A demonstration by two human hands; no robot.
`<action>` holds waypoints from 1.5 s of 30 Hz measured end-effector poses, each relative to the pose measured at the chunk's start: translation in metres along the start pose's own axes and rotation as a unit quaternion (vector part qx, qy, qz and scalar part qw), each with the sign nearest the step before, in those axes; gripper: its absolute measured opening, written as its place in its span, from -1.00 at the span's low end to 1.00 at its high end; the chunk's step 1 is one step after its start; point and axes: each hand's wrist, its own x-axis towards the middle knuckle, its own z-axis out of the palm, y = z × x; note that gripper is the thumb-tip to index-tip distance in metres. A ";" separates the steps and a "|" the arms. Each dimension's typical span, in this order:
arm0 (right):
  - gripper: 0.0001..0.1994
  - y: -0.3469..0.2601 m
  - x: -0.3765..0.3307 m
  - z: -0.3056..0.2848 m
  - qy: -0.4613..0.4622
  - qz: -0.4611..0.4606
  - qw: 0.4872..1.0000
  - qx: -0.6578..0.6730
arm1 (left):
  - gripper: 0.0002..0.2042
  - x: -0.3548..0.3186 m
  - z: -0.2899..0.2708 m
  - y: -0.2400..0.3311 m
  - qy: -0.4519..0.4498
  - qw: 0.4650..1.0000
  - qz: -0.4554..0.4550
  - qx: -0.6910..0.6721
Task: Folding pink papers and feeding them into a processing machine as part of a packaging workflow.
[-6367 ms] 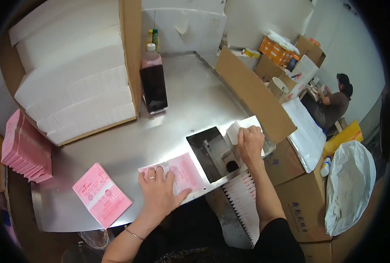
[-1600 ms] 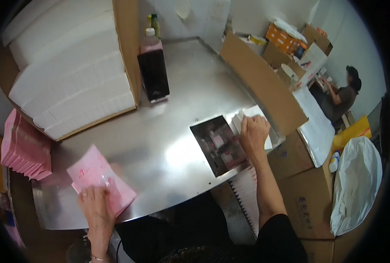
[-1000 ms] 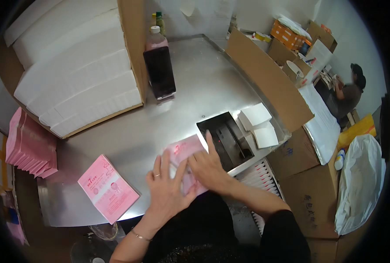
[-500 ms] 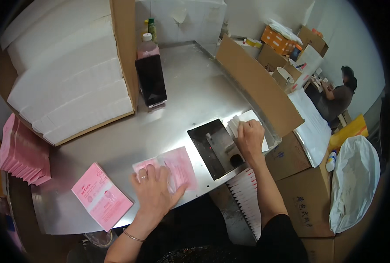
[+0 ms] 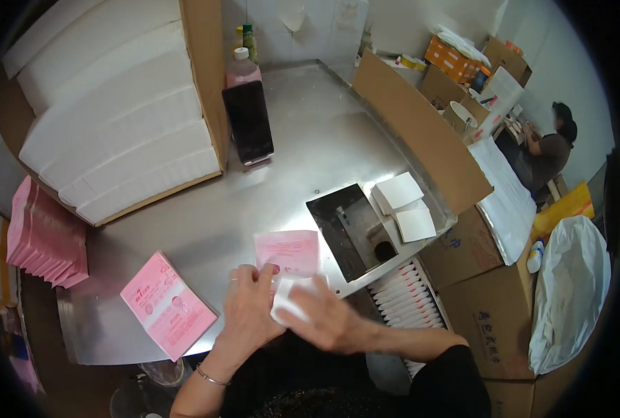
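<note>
At the table's front edge my left hand (image 5: 247,304) is closed on the near end of a pink plastic sleeve (image 5: 290,252), which lies flat with its far end showing. My right hand (image 5: 329,322), smeared by motion, grips a small white wad of folded tissue (image 5: 290,296) against the sleeve's near end, close to my left fingers. Whether the wad is inside the sleeve cannot be made out. To the left lies a neat stack of pink printed sleeves (image 5: 169,305). Two small white tissue piles (image 5: 398,192) sit beyond the dark recess (image 5: 352,230) in the tabletop.
A carton of white tissue blocks (image 5: 118,150) stands at left, beside pink packets (image 5: 45,233). A phone (image 5: 248,122) leans on a bottle (image 5: 243,70). A cardboard flap (image 5: 425,132) borders the table's right; below sit filled packets (image 5: 409,296). Another person (image 5: 543,150) sits far right.
My right hand has come from the white tissue piles to my left hand, bringing a wad of tissue. My left fingers have gone from lying flat on the sleeve to gripping its near end.
</note>
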 end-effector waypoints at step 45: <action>-0.69 0.051 0.038 0.044 -0.082 0.168 0.980 -0.071 | -0.24 0.011 0.027 0.006 0.079 0.993 0.041 0.078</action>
